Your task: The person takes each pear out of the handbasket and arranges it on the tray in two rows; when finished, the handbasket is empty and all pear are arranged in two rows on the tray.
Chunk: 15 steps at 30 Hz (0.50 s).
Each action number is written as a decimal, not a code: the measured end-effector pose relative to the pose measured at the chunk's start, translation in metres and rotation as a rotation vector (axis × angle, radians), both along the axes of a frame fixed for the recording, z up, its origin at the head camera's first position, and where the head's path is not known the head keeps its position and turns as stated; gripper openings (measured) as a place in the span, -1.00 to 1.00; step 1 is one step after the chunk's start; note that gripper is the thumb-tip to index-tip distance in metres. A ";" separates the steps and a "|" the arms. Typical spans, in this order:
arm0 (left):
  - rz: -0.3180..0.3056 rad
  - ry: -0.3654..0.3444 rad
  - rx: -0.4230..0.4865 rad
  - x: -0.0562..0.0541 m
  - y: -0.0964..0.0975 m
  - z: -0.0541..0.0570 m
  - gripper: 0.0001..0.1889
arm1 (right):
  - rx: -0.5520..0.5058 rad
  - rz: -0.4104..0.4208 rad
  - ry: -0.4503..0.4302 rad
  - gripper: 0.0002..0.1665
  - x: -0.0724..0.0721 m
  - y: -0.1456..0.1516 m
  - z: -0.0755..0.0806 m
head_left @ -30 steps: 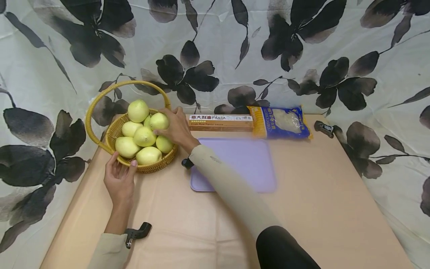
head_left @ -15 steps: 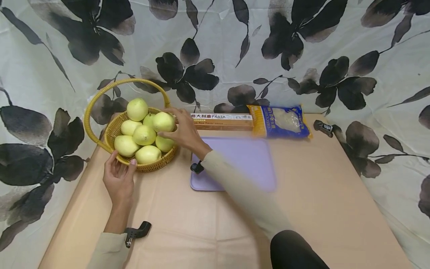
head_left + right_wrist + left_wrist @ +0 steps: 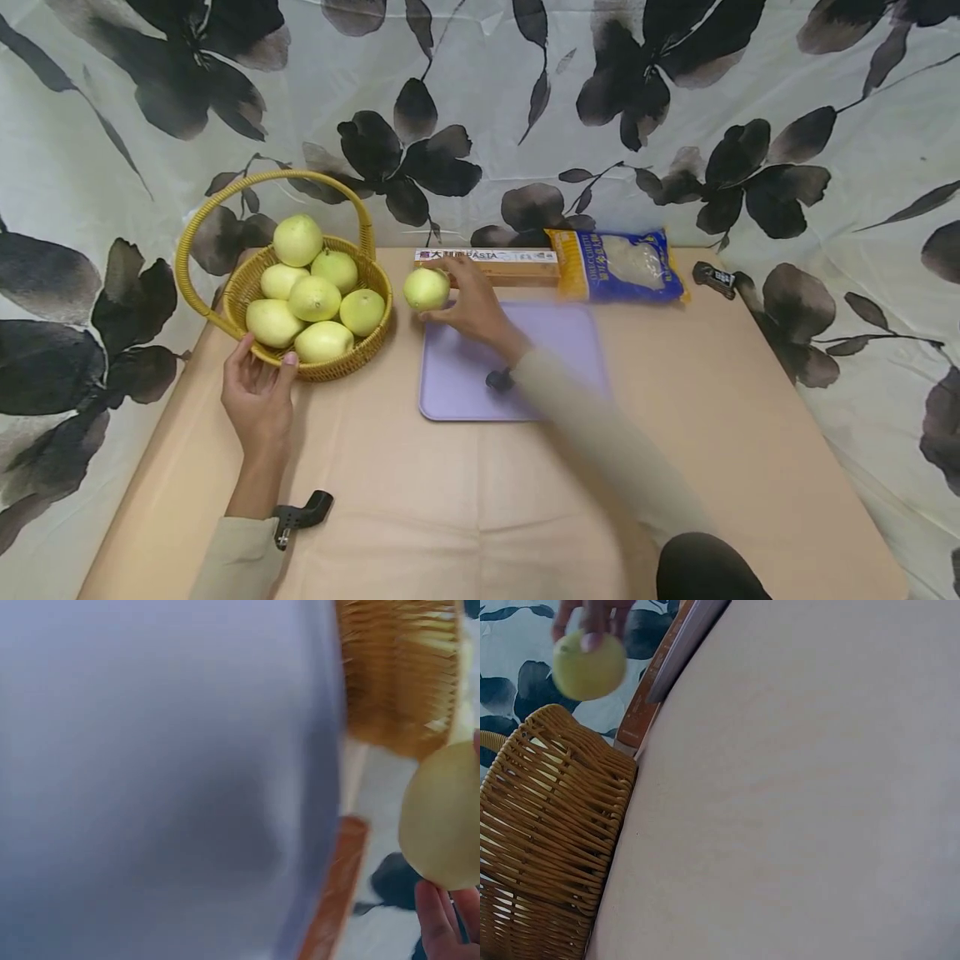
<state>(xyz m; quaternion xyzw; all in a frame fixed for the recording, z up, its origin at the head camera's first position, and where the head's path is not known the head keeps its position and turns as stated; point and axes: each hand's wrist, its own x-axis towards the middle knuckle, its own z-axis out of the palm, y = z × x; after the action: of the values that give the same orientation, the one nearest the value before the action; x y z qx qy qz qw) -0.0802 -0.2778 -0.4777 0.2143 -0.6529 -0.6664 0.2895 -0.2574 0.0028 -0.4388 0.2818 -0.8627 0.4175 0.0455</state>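
My right hand (image 3: 480,308) grips a round yellow-green pear (image 3: 426,289) between thumb and fingers, in the air by the left back corner of a lilac tray (image 3: 457,396). The left wrist view shows the same pear (image 3: 589,667) held from above, past the basket wall (image 3: 555,840). To the left, a woven yellow-brown basket (image 3: 360,360) with a tall arched handle holds several more pears (image 3: 315,298). My left hand (image 3: 258,412) holds the basket's front rim, thumb and fingers against it. In the right wrist view the held pear (image 3: 442,817) sits at the right edge, above the fingertips (image 3: 435,922).
Behind the tray lies a long brown pasta box (image 3: 517,273), partly hidden by the right hand. A blue and yellow pasta bag (image 3: 622,265) is beside it. Further right is a small black packet (image 3: 714,280). A floral curtain (image 3: 525,100) hangs behind the table (image 3: 390,500).
My right hand has lifted a pear from the basket's right side and carried it right, towards the tray. My left hand stays at the basket rim.
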 end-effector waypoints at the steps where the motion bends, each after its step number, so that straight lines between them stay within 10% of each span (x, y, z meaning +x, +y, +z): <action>1: 0.001 0.000 0.000 0.000 0.000 0.000 -0.26 | 0.032 0.002 -0.005 -0.03 -0.001 0.003 -0.004; 15: -0.005 0.011 0.015 0.000 0.002 0.004 -0.25 | 0.201 0.086 -0.024 -0.06 0.005 0.020 -0.014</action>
<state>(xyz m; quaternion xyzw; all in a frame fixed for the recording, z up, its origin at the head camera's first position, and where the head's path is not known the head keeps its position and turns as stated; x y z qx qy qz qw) -0.0800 -0.2762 -0.4742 0.2114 -0.6468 -0.6730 0.2899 -0.2525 0.0227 -0.4528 0.3167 -0.8879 0.3336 -0.0111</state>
